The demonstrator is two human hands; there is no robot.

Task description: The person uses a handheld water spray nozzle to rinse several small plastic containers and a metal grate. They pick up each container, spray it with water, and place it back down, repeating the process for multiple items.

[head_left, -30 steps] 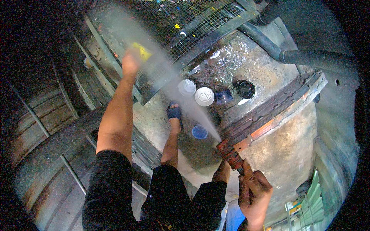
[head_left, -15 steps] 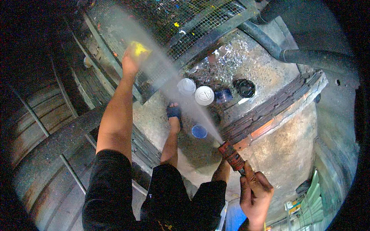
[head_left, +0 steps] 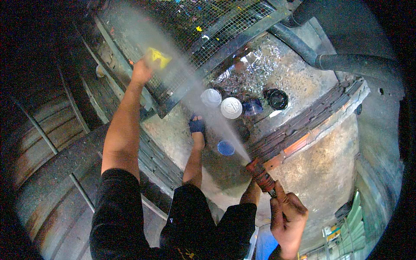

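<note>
My right hand (head_left: 289, 216) is closed around the rear end of a reddish-brown spray nozzle (head_left: 260, 174). A wide jet of water (head_left: 190, 89) shoots from it up and to the left. Stretched far out, my left hand (head_left: 142, 71) grips a small yellow piece (head_left: 159, 58) in the edge of that jet, above a wire mesh grating (head_left: 212, 48). Spray blurs the piece, so its exact kind cannot be made out. Between the hands, a white round lid (head_left: 231, 107) and a whitish round container (head_left: 211, 98) stand on the wet floor, partly behind the mist.
Beside the white lid are a dark blue container (head_left: 252, 107) and a black round tub (head_left: 276, 99). A blue disc (head_left: 225, 147) lies near my sandalled foot (head_left: 197, 124). A low brick ledge (head_left: 303, 134) runs along the right. Thick dark pipes (head_left: 299, 50) reach the grating's frame.
My left hand has shifted slightly left, and the yellow piece shows a turned, more angular side. The nozzle in my right hand keeps spraying from nearly the same spot.
</note>
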